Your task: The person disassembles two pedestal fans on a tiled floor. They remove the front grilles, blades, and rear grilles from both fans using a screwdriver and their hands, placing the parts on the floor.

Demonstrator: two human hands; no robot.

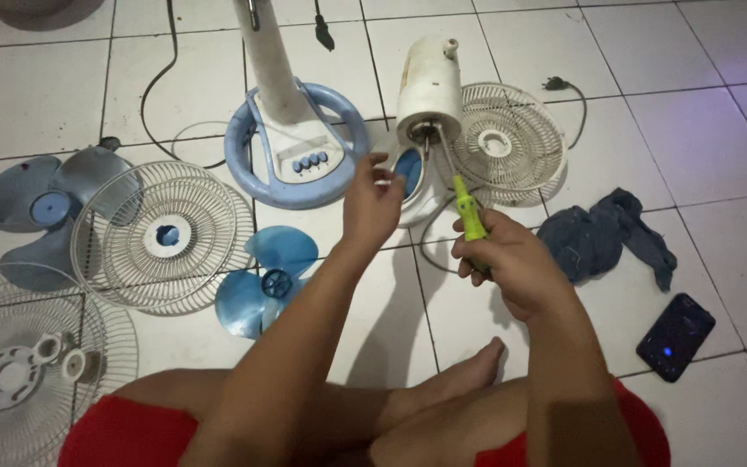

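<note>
My right hand [512,264] grips a green-and-yellow screwdriver [469,212], its thin shaft reaching up into the open underside of a white fan motor housing [430,86]. My left hand [372,203] hovers just left of the housing with fingers pinched together; whether it holds a small part I cannot tell. A blue and white fan base with push buttons [296,156] stands to the left of the housing.
A white wire grille [512,138] lies right of the housing, another grille [162,233] and a blue blade [265,281] to the left. A grey blade [36,207], a third grille [10,372], a dark cloth [607,238] and a phone [674,335] rest on the tiled floor.
</note>
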